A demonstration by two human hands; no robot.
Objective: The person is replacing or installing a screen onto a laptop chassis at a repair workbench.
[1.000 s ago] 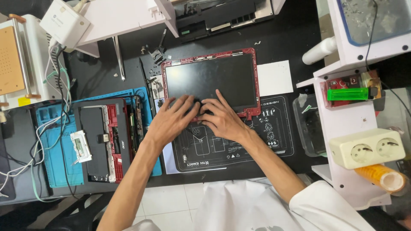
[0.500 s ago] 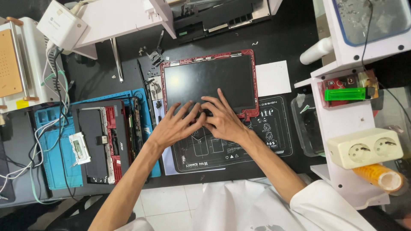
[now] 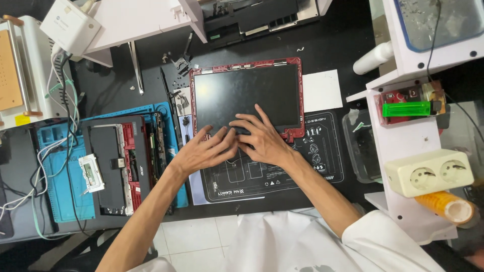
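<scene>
While both hands press flat on the near edge of the red-framed laptop screen panel (image 3: 247,98) mid-desk, left hand (image 3: 204,153) and right hand (image 3: 262,141) stay spread, gripping nothing; looks like seating the panel, next needs even fingertip pressure along the bezel

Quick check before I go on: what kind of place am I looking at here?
Most likely an electronics repair bench. Both hands, left hand and right hand, press on a red-framed laptop screen; an opened laptop base lies on a blue mat, near a power strip.
</scene>
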